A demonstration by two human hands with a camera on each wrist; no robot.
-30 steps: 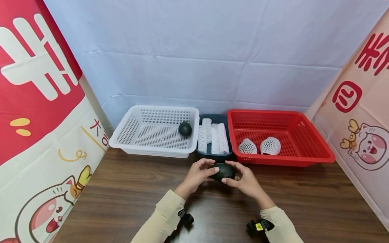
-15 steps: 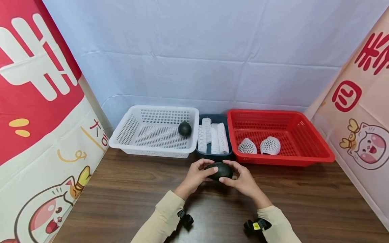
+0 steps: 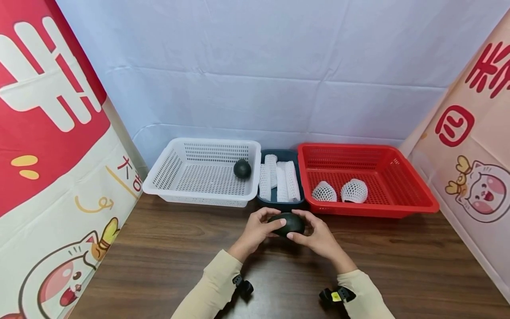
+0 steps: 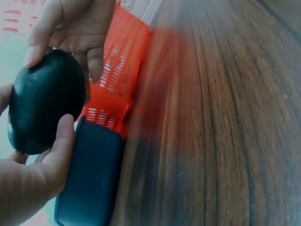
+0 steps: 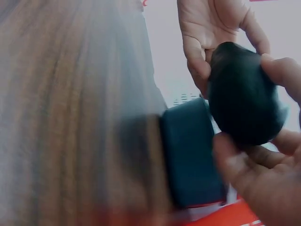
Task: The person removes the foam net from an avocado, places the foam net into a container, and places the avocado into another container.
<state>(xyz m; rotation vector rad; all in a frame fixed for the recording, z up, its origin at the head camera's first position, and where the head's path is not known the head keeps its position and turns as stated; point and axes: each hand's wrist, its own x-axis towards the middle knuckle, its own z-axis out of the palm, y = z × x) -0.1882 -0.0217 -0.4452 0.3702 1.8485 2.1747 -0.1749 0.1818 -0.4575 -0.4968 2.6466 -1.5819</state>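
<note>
Both hands grip one dark green avocado (image 3: 291,225) over the counter (image 3: 179,235), just to the near side of a dark blue bin (image 3: 282,206). The left hand (image 3: 256,229) has its thumb and fingers curled round the left end; the right hand (image 3: 321,238) clasps the right end in the same way. Their thumbs are on the near side of the avocado.

In the bin lie white foam net sleeves (image 3: 281,182), side by side and running from near to far. To the left of the bin stands a white perforated basket (image 3: 201,198), with a second avocado (image 3: 242,169) near its right wall. To the right is a red perforated basket (image 3: 370,212); two rounded white foam-netted bundles (image 3: 354,192) lie by its near wall, apart from each other. A pale cloth backdrop (image 3: 255,75) hangs along the far side.
</note>
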